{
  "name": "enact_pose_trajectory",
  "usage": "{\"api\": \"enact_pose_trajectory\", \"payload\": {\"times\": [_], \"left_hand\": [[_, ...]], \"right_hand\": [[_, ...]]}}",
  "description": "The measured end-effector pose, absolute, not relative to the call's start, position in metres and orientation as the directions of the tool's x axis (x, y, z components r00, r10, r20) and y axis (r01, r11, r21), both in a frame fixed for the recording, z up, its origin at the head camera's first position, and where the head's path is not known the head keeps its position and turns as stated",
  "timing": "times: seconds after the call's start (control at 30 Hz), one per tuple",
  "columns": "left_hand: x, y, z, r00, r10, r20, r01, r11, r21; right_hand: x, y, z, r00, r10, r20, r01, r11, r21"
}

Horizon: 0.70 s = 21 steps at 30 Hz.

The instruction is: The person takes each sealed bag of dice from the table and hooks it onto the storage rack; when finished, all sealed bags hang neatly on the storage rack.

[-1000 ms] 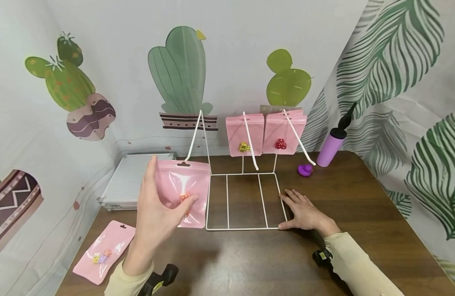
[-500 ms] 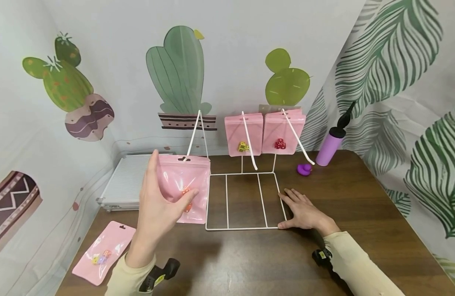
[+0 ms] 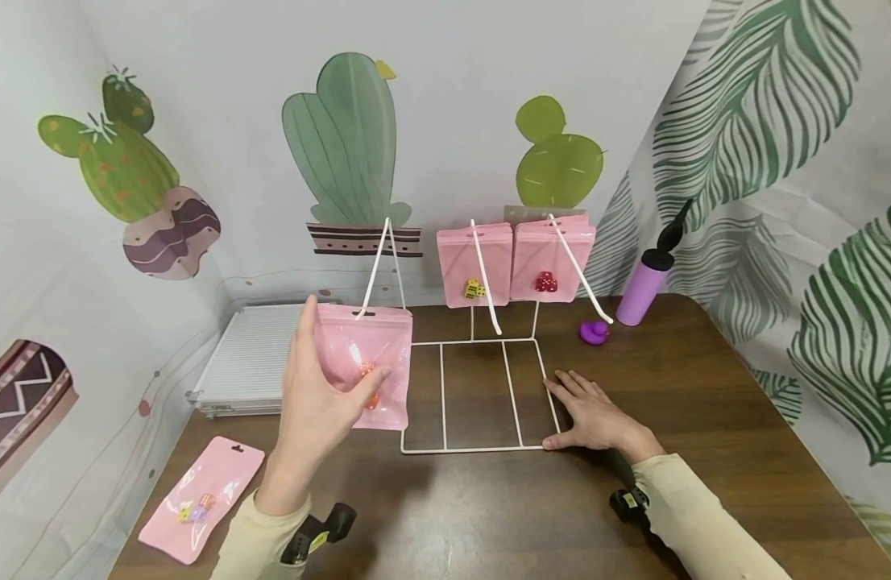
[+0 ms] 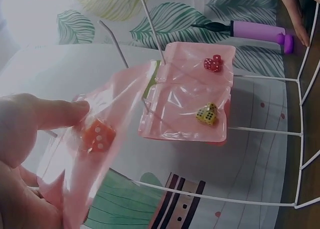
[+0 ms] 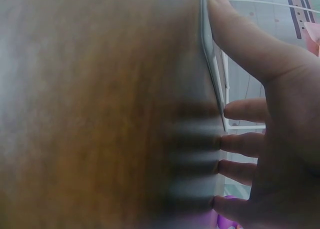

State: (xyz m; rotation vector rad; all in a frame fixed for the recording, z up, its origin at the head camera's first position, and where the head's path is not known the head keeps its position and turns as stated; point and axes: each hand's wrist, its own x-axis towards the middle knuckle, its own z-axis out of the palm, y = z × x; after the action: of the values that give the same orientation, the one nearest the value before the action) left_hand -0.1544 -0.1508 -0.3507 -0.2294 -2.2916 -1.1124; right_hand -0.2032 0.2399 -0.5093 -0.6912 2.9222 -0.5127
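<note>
My left hand (image 3: 318, 399) pinches a pink zip pouch (image 3: 396, 362), thumb across its front. Orange dice (image 4: 98, 135) show through the film. The pouch hangs upright at the left hook (image 3: 375, 270) of a white wire display rack (image 3: 443, 395), and the hook's tip shows in front of the pouch at its hang hole. My right hand (image 3: 594, 411) lies with fingers spread, touching the right side of the rack's base and the table. On the middle hook hang pink pouches with yellow dice (image 3: 474, 288); on the right hook, pouches with red dice (image 3: 546, 281).
Another pink pouch (image 3: 221, 467) with mixed-colour dice lies at the table's left. Behind it sits a silver ridged case (image 3: 246, 354). A purple rubber duck (image 3: 594, 333) and a purple hand pump (image 3: 643, 292) stand at the back right, before a printed cloth backdrop.
My left hand has raised the pouch slightly and brought its hang hole to the left hook's tip, which now shows in front of the pouch. The right hand has stayed put.
</note>
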Motion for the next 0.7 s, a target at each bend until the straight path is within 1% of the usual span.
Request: {"api": "enact_pose_trajectory", "payload": {"times": [0.23, 0.4, 0.53, 0.7], "left_hand": [[-0.167, -0.149, -0.357, -0.785, -0.069, 0.616, 0.44, 0.637, 0.633], [-0.187, -0.148, -0.364, -0.77, -0.056, 0.636, 0.472, 0.622, 0.625], [-0.221, -0.146, -0.367, -0.77, -0.047, 0.637, 0.479, 0.616, 0.625], [-0.281, -0.145, -0.369, -0.772, -0.064, 0.632, 0.464, 0.622, 0.63]], "right_hand": [[-0.203, 0.241, -0.51, -0.894, -0.447, -0.014, -0.416, 0.843, -0.342], [-0.203, 0.24, -0.509, -0.891, -0.453, -0.002, -0.425, 0.838, -0.342], [-0.202, 0.24, -0.509, -0.889, -0.459, 0.009, -0.433, 0.833, -0.344], [-0.203, 0.239, -0.508, -0.889, -0.458, 0.003, -0.431, 0.834, -0.344]]}}
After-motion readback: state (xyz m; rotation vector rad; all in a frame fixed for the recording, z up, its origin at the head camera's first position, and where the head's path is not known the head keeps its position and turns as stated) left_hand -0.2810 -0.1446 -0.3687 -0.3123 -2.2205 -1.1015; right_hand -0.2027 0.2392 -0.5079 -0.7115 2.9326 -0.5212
